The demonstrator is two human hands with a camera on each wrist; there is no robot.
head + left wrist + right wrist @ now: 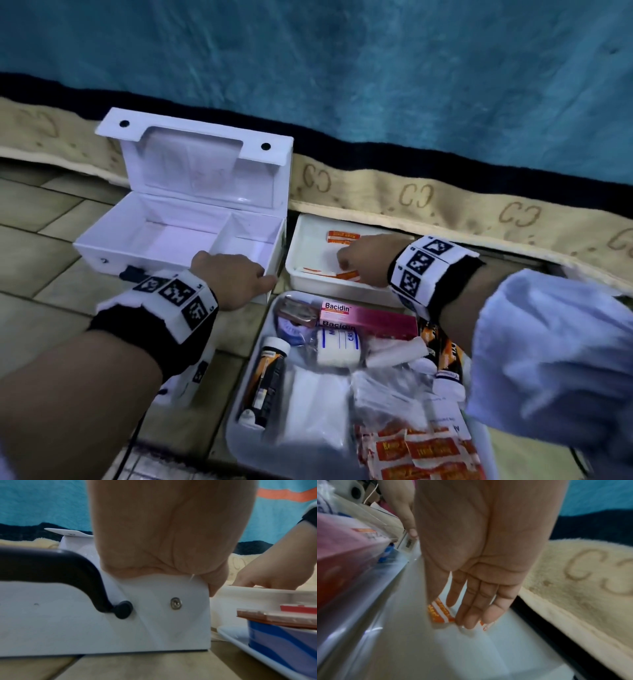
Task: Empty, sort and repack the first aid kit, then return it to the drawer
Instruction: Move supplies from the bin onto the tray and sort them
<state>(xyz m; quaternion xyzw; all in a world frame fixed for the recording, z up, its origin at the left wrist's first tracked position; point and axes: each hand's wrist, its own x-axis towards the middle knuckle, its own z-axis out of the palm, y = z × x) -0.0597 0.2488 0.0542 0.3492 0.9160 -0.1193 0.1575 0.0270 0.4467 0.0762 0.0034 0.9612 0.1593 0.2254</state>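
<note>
The left hand covers the near right corner of the white box; its fingertips are out of sight in the head view. The right hand hides part of the orange sachets in the small white tray. Their print is too blurred to read. The right sleeve covers the right side of the large tray, whose near edge is cut off by the frame. In the right wrist view the pink carton is blurred.

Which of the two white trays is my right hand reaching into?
The smaller white tray, beside the open first aid box. It holds only a few orange plasters; the larger tray nearer you is crowded with supplies.
</note>
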